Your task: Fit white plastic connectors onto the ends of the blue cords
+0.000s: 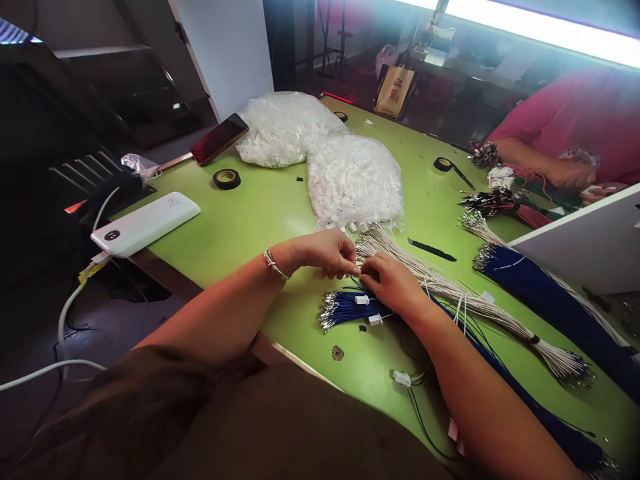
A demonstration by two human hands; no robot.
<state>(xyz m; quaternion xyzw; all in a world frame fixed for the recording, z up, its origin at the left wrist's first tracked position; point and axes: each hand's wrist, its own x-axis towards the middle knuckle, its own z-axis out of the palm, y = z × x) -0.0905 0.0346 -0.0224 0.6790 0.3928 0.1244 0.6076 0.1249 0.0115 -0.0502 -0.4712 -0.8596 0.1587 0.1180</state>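
My left hand (327, 252) and my right hand (390, 283) meet fingertip to fingertip over the green table (250, 220), both pinched closed on something small I cannot make out. Just below them lies a bundle of blue wires (345, 308) with metal terminals, with two small white connectors (369, 310) on it. A bundle of white wires (450, 290) runs from behind my right hand toward the lower right. Another white connector (401, 379) with thin wires lies near my right forearm.
Two plastic bags of white parts (320, 150) lie at the back. A white power bank (145, 223), a phone (219, 139) and tape rolls (227, 179) are on the left. Another person in a pink top (575, 120) works at the right, beside more wire bundles (540, 293).
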